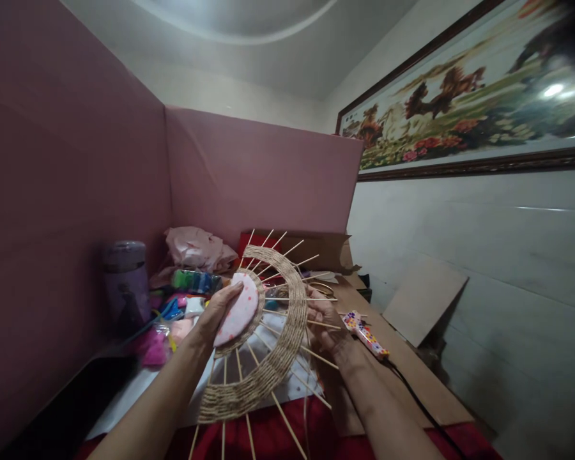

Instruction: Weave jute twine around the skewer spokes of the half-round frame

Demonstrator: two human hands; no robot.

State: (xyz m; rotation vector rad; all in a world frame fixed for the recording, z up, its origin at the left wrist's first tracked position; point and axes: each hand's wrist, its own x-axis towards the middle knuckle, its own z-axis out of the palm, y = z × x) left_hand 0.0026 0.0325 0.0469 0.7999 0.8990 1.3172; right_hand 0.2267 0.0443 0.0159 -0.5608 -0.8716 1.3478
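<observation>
Forearms [158, 396] foremost; woven fan [296, 319], likely light with brittle sticks [319, 357], best held at the padded centre [242, 313], is gripped there by left hand [220, 308], hold of right hand [324, 318] unclear.

likely a home: framed picture [460, 102]

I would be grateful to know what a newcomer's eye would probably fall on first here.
Probably the half-round woven twine piece in the middle, its thin sticks fanning outward; the left hand grips its dotted pale pad, while the right hand is at its outer edge. Next might come the large framed picture of horses on the wall at upper right, then the purple lidded cup at the left.
</observation>
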